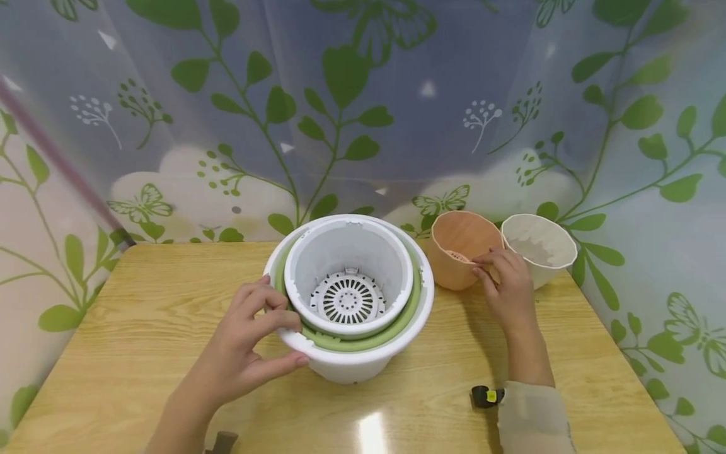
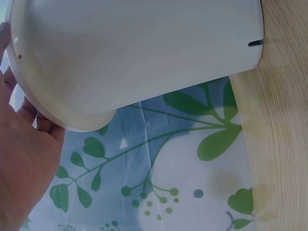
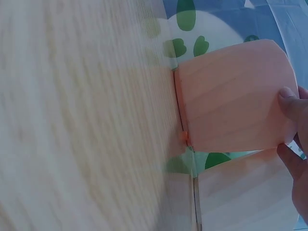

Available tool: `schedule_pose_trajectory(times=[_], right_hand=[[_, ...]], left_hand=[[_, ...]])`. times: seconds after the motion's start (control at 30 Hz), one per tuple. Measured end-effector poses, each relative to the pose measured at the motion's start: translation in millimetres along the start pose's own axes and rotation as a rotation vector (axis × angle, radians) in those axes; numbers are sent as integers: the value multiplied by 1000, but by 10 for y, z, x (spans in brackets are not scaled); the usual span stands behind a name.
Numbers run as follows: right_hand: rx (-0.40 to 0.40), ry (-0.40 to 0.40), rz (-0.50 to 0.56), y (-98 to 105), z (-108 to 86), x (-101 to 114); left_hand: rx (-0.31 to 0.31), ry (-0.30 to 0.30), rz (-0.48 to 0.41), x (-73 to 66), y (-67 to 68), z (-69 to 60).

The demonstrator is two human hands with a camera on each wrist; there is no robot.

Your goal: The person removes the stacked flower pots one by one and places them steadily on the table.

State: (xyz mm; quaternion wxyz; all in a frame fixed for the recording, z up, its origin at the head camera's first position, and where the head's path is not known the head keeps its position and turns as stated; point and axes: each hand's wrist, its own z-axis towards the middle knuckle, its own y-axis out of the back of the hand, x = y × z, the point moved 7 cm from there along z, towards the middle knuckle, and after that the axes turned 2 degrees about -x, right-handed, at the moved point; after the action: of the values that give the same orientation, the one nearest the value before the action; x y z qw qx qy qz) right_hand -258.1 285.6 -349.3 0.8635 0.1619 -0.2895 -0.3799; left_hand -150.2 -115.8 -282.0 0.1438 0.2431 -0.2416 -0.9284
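A large white pot [image 1: 354, 372] stands mid-table, with a green pot [image 1: 346, 344] and a smaller white pot [image 1: 348, 252] with a slotted bottom nested inside. The left hand [image 1: 235, 347] grips its rim at the left, fingers over the edge and thumb outside; the left wrist view shows that hand [image 2: 29, 154] against the white pot's side [image 2: 144, 53]. To the right, the right hand [image 1: 507, 287] pinches the near rim of an orange pot [image 1: 454, 252]. In the right wrist view the thumb of the right hand [image 3: 296, 139] lies on the orange pot's side [image 3: 236, 101].
A cream pot [image 1: 541, 246] stands right beside the orange one. Behind the wooden table [image 1: 170, 302] hangs a leaf-patterned curtain [image 1: 340, 126]. A black strap piece with a yellow label [image 1: 486, 396] is at the right sleeve [image 1: 533, 416].
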Motion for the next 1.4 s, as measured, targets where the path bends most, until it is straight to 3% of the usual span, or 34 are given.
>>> schedule_pose_trajectory(times=[0.23,0.4,0.57,0.9,1.13,1.4], right_hand=[[7,8,-13,-11,13,14],[8,67,18,-12,75,146],[-25,140,90,24,203,487],[-101,351,278,222,409,1451],[-56,438,356,293,420,1867],[85,504,359,219,361,2075]], left_hand=[[-3,4,-4,7,-4,-5],[-2,5,1,10,-5,-10],[-1,9,-2,8,-2,-14],[2,9,-3,0,-2,1],[2,11,-3,0,-1,-5],[-3,5,-10,0,-9,2]])
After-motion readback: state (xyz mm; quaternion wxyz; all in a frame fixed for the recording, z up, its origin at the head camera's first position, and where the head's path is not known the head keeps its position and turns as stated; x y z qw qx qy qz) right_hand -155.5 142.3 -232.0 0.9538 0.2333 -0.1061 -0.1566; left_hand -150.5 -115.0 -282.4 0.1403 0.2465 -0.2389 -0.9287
